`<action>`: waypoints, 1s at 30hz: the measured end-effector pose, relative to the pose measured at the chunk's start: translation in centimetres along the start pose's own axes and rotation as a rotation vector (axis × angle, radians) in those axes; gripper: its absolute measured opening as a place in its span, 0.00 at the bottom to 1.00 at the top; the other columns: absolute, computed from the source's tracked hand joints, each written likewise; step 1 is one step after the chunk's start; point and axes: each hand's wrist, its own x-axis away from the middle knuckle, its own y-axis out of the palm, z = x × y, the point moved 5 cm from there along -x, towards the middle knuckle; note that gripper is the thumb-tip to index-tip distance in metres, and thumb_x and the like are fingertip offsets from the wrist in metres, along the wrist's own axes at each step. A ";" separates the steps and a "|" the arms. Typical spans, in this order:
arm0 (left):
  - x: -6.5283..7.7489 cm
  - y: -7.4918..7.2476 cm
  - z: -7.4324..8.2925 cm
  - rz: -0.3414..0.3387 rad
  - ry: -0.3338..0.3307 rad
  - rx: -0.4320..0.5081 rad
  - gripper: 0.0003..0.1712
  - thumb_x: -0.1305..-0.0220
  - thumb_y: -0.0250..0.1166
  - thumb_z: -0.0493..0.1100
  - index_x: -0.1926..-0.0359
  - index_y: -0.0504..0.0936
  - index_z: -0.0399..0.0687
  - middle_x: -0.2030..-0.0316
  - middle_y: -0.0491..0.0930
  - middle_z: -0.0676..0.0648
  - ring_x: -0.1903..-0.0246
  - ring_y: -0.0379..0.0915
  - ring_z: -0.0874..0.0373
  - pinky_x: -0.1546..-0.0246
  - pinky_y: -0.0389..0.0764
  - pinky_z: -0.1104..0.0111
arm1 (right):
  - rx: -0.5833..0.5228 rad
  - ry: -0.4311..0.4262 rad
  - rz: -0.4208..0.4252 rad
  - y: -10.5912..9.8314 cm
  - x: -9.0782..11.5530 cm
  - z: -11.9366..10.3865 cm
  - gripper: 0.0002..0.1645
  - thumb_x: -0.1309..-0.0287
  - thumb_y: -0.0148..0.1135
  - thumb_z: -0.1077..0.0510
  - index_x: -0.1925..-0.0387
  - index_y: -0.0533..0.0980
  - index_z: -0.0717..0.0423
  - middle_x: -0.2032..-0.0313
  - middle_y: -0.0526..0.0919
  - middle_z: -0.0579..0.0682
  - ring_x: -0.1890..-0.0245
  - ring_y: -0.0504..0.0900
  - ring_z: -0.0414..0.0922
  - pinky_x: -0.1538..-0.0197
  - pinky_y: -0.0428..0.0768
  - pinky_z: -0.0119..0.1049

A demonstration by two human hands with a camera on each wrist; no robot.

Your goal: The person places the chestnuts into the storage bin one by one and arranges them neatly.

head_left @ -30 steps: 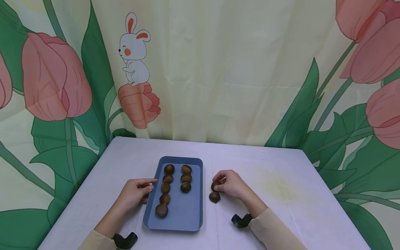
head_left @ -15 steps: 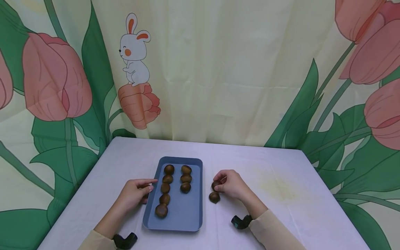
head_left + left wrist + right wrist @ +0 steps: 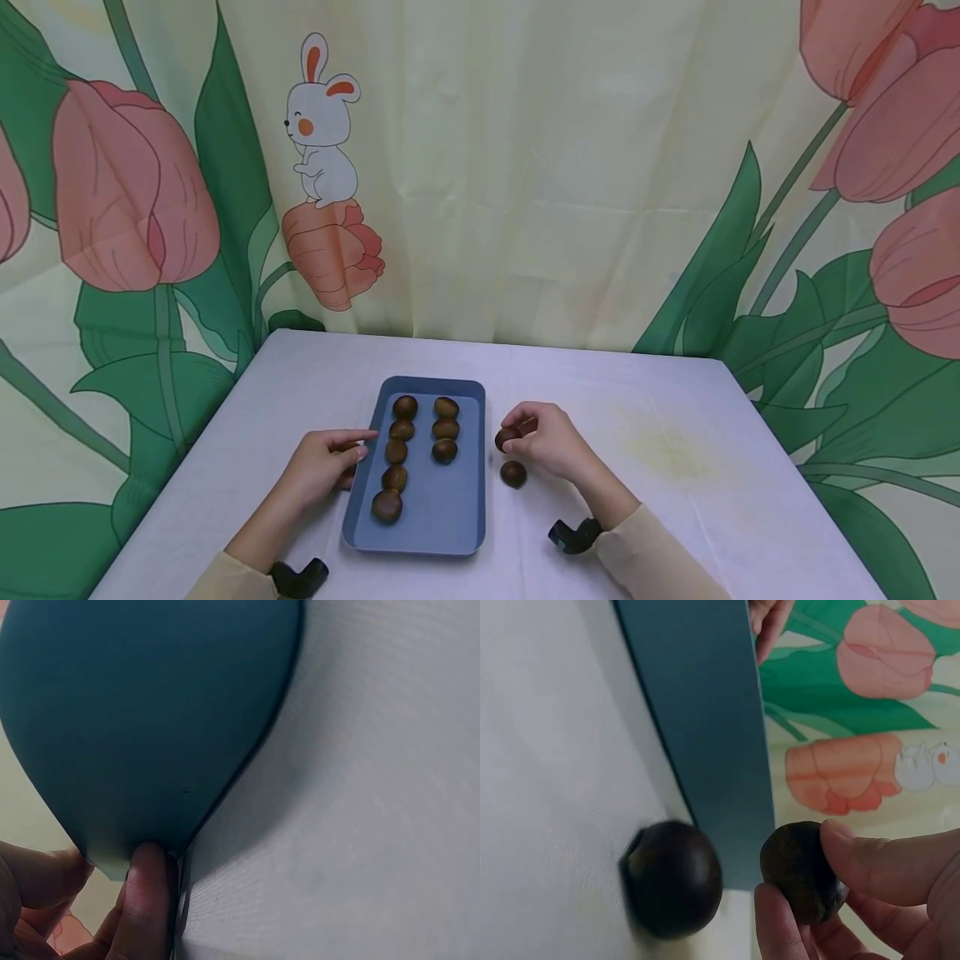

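My right hand (image 3: pixel 547 437) pinches a brown chestnut (image 3: pixel 799 870) between thumb and fingers, just right of the blue tray (image 3: pixel 450 533). Below that hand, a second chestnut (image 3: pixel 513 475) lies on the white cloth; in the right wrist view it shows large beside the held one. My left hand (image 3: pixel 322 467) holds the tray's left side, its index fingertip at the rim and its thumb by the outer wall. Inside the tray, a long row of chestnuts (image 3: pixel 396 452) runs down the left and a shorter row of three chestnuts (image 3: pixel 446 429) stands at the upper right.
The table is covered with a white cloth (image 3: pixel 637 500) that has a faint yellowish stain (image 3: pixel 671 454) at the right. Behind it hangs a curtain (image 3: pixel 562 183) printed with tulips and a rabbit. Each wrist carries a black camera (image 3: pixel 576 536).
My right hand has lifted its chestnut slightly and moved it left toward the tray, away from the other loose chestnut. My left hand and the tray have stayed in place.
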 end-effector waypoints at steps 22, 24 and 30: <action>-0.2 0.0 0.0 0.002 0.005 -0.006 0.17 0.25 0.66 0.35 0.39 0.89 0.45 0.42 0.87 0.35 0.63 0.87 0.57 0.68 0.90 0.64 | -0.034 -0.146 -0.112 4.7 0.7 -4.6 0.13 0.42 0.80 0.63 0.56 0.87 0.51 0.58 0.88 0.46 0.56 0.85 0.44 0.58 0.85 0.36; -0.2 0.0 -0.1 0.002 0.004 -0.005 0.17 0.25 0.66 0.35 0.39 0.89 0.45 0.42 0.87 0.35 0.63 0.87 0.57 0.68 0.90 0.64 | -0.024 -0.161 -0.118 5.3 0.7 -4.9 0.13 0.43 0.80 0.64 0.57 0.87 0.50 0.58 0.88 0.47 0.57 0.85 0.44 0.58 0.86 0.34; -0.1 0.0 0.0 -0.005 0.010 0.007 0.18 0.25 0.66 0.35 0.39 0.89 0.44 0.45 0.88 0.36 0.63 0.87 0.57 0.67 0.90 0.64 | 0.004 -0.179 -0.124 6.7 0.8 -5.4 0.12 0.43 0.81 0.63 0.59 0.87 0.48 0.58 0.87 0.45 0.58 0.84 0.43 0.59 0.85 0.32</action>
